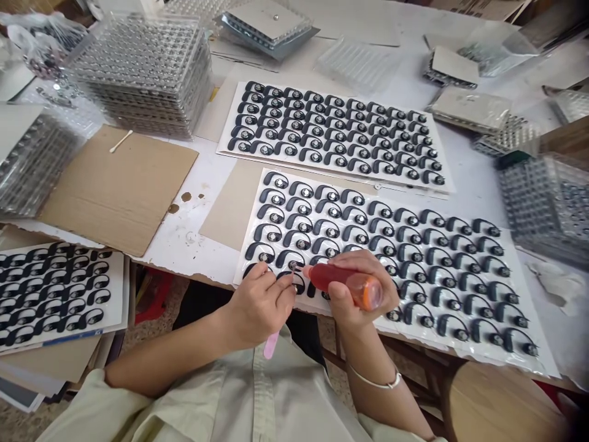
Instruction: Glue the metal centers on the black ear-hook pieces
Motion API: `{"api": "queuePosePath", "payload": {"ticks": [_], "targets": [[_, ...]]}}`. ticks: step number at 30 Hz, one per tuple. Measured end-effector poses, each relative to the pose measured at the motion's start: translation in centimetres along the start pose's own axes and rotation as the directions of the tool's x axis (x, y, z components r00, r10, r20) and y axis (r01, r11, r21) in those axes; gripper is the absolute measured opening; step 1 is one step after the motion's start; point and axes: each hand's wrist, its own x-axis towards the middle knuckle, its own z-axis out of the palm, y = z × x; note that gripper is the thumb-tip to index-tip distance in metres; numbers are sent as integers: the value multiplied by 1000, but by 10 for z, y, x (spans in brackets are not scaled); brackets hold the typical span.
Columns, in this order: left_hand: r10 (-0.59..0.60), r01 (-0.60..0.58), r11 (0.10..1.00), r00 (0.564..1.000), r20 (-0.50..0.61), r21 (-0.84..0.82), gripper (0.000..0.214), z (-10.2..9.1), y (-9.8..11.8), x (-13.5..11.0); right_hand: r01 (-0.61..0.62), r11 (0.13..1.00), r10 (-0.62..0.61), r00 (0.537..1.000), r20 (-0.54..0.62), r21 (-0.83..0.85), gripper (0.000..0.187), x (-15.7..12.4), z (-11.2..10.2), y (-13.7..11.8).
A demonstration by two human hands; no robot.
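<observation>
Left hand point(265, 301) is closed round a pink stick point(271, 345). Red bottle point(327, 276), contents unclear, is gripped in right hand point(387, 287) over near sheet point(547, 361) of black parts point(497, 250); silvery bits point(133, 55) are held in stacked clear trays point(151, 120).

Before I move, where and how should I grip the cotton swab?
Probably pinch the cotton swab mid-shaft, from above and the near side: it lies flat on the brown cardboard, its slim shaft uncovered, with the tray stack beyond it.
</observation>
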Motion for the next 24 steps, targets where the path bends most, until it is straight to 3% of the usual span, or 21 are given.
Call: {"api": "queuePosePath", "payload": {"ticks": [7,17,24], "targets": [[-8,8,1000,1000,-7,-5,11,0,0,0,16,998,-14,999,30,-61,24,0,0,0],[-12,12,1000,1000,-11,13,11,1,1,0,128,987,-127,992,15,-100,28,-2,1,2],[-9,9,1000,1000,-15,17,12,0,1,0,128,985,-124,991,41,-120,27,-1,-1,0]]}}
